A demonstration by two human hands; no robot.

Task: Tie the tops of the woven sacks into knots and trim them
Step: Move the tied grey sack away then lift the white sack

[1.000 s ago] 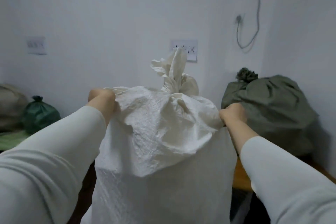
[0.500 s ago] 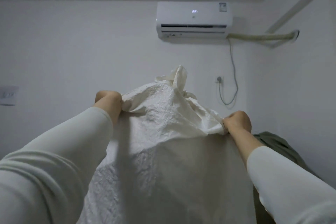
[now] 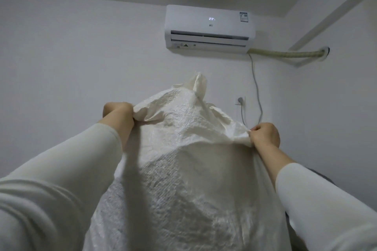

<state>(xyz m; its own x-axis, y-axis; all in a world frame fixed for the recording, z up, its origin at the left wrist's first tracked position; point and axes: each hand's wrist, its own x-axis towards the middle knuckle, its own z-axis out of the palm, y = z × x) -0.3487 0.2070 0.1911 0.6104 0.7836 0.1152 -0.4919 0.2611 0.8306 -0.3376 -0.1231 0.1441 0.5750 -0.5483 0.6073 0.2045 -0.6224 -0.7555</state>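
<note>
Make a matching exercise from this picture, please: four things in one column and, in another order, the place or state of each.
Column one:
1. white woven plastic sack
2. left hand
3. right hand
4. white wall-mounted air conditioner

Column two:
A. high on the wall, display lit
B. grips a fold on the sack's left side
C. pinches a fold on the sack's right side
D. gripped by both hands near its top

Pairs: 1-D, 2-B, 3-C, 4-A
</note>
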